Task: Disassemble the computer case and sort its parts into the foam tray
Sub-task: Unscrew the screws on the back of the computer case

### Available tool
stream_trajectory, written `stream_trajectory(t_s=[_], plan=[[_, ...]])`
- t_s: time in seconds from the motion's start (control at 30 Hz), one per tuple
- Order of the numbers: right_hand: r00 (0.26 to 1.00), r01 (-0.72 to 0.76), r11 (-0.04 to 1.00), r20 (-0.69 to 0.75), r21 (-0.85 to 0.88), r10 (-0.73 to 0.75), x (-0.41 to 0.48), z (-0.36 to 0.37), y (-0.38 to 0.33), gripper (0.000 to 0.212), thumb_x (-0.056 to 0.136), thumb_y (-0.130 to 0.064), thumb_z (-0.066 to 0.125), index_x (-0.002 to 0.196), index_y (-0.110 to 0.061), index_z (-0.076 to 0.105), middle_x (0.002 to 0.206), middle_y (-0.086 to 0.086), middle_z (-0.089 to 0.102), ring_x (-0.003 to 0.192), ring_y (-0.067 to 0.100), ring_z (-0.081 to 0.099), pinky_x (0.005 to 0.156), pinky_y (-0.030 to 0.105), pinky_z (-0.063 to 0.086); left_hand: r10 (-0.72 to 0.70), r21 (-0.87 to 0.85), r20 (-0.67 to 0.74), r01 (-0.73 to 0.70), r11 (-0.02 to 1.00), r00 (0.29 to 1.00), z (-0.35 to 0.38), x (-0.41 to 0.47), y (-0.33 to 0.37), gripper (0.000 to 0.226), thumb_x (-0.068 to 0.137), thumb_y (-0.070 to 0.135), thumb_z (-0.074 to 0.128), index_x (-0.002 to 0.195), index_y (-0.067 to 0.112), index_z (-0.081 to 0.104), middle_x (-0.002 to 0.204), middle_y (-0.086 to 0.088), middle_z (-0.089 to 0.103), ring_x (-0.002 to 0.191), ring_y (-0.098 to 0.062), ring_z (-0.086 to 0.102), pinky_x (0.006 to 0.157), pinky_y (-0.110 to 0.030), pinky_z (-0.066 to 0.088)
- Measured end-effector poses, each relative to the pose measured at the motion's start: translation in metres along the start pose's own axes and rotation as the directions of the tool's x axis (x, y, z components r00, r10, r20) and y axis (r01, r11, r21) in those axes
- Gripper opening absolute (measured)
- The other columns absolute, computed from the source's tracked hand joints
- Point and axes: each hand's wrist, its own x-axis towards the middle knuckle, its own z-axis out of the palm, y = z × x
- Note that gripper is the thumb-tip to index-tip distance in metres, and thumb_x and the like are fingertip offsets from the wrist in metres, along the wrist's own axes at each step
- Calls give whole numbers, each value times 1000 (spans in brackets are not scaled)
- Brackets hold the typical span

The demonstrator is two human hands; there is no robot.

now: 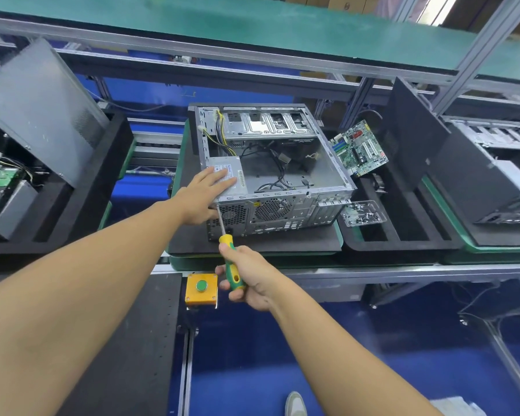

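**Computer case** (276, 163): one, centre of frame. Boxy bare grey sheet steel, lying on its side with the open face up. The rear panel faces the bottom of the frame and has two round perforated vents. It rests on a matte black foam pad (252, 241).

**Power supply** (227, 178): one, in the lower-left corner of the case. A plain grey metal box with a white label. One yellow-and-black wire bundle (219, 130) lies just above it.

**Left hand** (206, 193): fingers straight and close together, lying flat on the top of the power supply and gripping nothing.

**Right hand** (249, 277): fingers curled tight round the handle of the screwdriver (230, 262).

**Screwdriver**: one, with a glossy green-and-yellow handle and a thin steel shaft. Its tip meets the left end of the rear panel, just under the left hand.

**Foam tray** (403, 244): one, just right of the case. Black, matte and slotted. It holds:
- one green motherboard (359, 148), standing tilted
- one dark flat side panel (412, 136), leaning upright
- one clear plastic box (362, 213) of small screws

**Button box** (201, 288): one, lower centre of the frame, just left of the right hand. Yellow and square, with one round green button.
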Motion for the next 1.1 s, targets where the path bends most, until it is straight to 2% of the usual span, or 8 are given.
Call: stream_trajectory(t_s=[0.17,0.37,0.5,0.63,0.73,0.87,1.0,1.1], plan=[[990,-76,996,120,46,71,-5,0,-6,38,104,-34,30,103,-6,55,81,11,61,59,18,48,44,23,36,0,1,-8,0,1000,1000,0,0,-1,91,93,22,67,157,39,5,166,12,-4,152,-16,-10,113,-57,34],[972,174,929,-96,-328,-216,-5,3,7,12,100,-33,52,98,-22,49,93,3,69,66,10,54,46,23,43,5,13,-4,-5,1000,1000,1,1,0,91,92,21,67,158,35,6,167,8,-3,152,-20,-10,116,-55,28],[990,120,979,-60,-164,-131,-5,9,15,15,101,-34,53,108,-23,47,100,6,55,68,11,62,48,26,55,10,3,-3,-10,1000,1000,0,1,0,91,91,20,67,158,34,7,167,6,-3,152,-21,-10,118,-56,25],[996,85,996,-17,-40,-86,-2,1,11,21,102,-36,54,108,-18,46,92,7,51,53,11,48,39,20,33,9,-2,-2,-9,1000,1000,1,1,0,92,91,18,67,158,35,7,167,7,-3,152,-20,-10,118,-56,25],[1000,-10,998,13,57,10,-3,-1,6,32,104,-40,43,109,-10,51,81,10,60,53,15,48,42,23,32,11,-25,-2,-11,1000,1000,2,3,-3,91,91,18,66,158,36,7,166,9,-4,152,-18,-11,117,-56,26],[998,55,998,6,17,-55,-3,-2,12,35,107,-32,35,102,-6,58,80,10,66,55,14,53,45,24,41,11,-28,-3,-11,1000,1000,2,3,-3,91,91,19,67,158,36,8,166,8,-3,152,-19,-11,117,-58,25],[972,206,974,-95,-97,-215,-1,-2,16,19,99,-28,60,102,-15,47,97,8,53,67,14,59,50,28,53,9,-28,-6,-9,1000,1000,3,4,-3,91,90,20,68,158,36,8,166,8,-3,152,-19,-10,117,-57,26],[982,155,985,-98,-74,-162,-2,-2,12,22,97,-28,63,102,-20,43,97,5,49,56,9,50,41,20,40,6,-24,-3,-7,1000,1000,3,3,-3,91,91,20,67,158,36,8,166,8,-3,152,-19,-11,117,-56,26]])
